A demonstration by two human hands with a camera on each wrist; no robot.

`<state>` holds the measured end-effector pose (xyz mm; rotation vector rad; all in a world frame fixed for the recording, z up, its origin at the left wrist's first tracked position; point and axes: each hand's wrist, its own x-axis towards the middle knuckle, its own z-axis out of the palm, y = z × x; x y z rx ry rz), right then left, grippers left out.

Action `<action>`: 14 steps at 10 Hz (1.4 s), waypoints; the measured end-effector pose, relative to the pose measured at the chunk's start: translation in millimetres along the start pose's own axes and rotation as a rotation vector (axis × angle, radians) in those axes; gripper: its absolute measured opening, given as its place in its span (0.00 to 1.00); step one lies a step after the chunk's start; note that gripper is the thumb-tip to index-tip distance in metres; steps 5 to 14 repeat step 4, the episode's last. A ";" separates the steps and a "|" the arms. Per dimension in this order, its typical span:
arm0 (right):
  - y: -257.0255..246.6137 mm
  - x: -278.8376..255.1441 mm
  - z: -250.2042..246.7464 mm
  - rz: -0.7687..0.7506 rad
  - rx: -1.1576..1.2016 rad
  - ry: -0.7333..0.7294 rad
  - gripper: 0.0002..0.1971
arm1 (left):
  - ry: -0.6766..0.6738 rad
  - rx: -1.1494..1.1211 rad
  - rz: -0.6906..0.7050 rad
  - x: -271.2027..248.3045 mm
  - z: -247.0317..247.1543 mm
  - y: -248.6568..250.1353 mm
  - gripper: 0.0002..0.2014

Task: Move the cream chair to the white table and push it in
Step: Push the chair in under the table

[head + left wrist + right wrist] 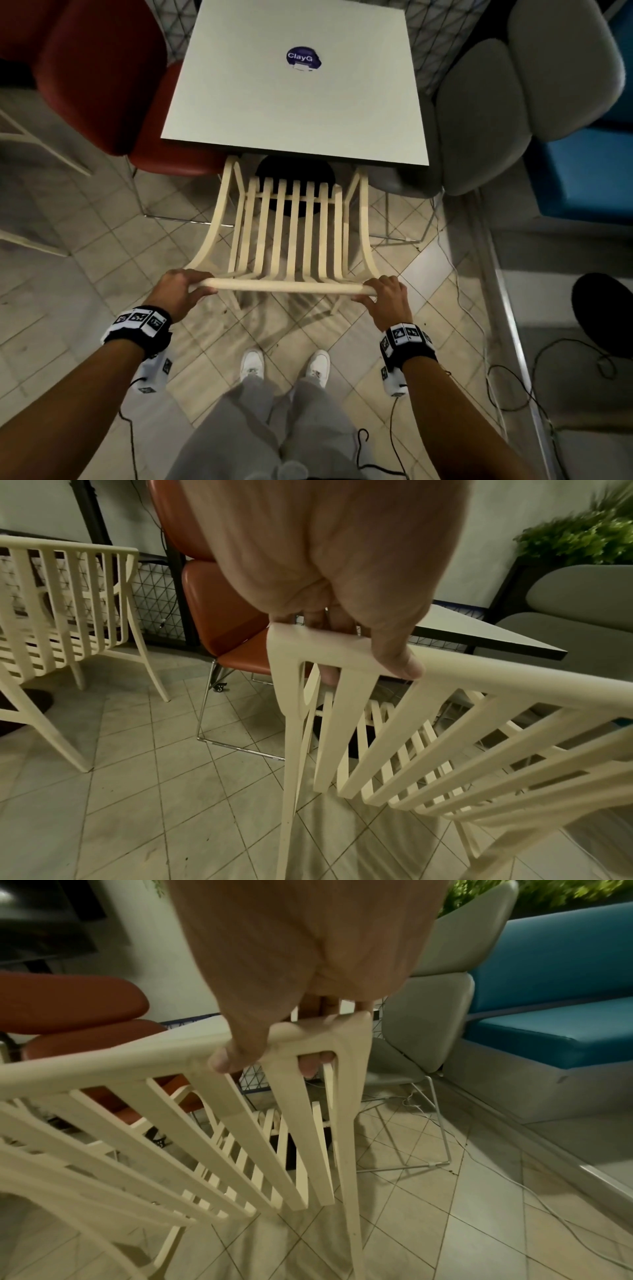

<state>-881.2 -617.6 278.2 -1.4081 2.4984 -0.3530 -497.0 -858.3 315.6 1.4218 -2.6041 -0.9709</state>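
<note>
The cream slatted chair (291, 222) stands at the near edge of the white table (294, 102), its seat front tucked under the tabletop. My left hand (181, 291) grips the left end of the chair's top rail, thumb over the rail (397, 661) and fingers curled behind it. My right hand (383, 294) grips the rail's right end the same way, thumb on the front face (232, 1058). The table's black round base (294, 174) shows behind the slats. A purple sticker (303, 58) sits on the tabletop.
A red padded chair (102, 75) is at the table's left, a grey one (507, 113) at its right. A blue bench (589, 171) runs along the right wall. A second cream chair (61, 610) stands to the left. Cables (472, 308) trail on the tiled floor at right.
</note>
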 end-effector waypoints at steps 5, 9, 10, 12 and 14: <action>-19.9 -62.5 -12.9 0.053 0.082 0.126 0.34 | 0.176 -0.058 -0.278 -68.0 26.7 -24.9 0.43; -19.9 -62.5 -12.9 0.053 0.082 0.126 0.34 | 0.176 -0.058 -0.278 -68.0 26.7 -24.9 0.43; -19.9 -62.5 -12.9 0.053 0.082 0.126 0.34 | 0.176 -0.058 -0.278 -68.0 26.7 -24.9 0.43; -19.9 -62.5 -12.9 0.053 0.082 0.126 0.34 | 0.176 -0.058 -0.278 -68.0 26.7 -24.9 0.43; -19.9 -62.5 -12.9 0.053 0.082 0.126 0.34 | 0.176 -0.058 -0.278 -68.0 26.7 -24.9 0.43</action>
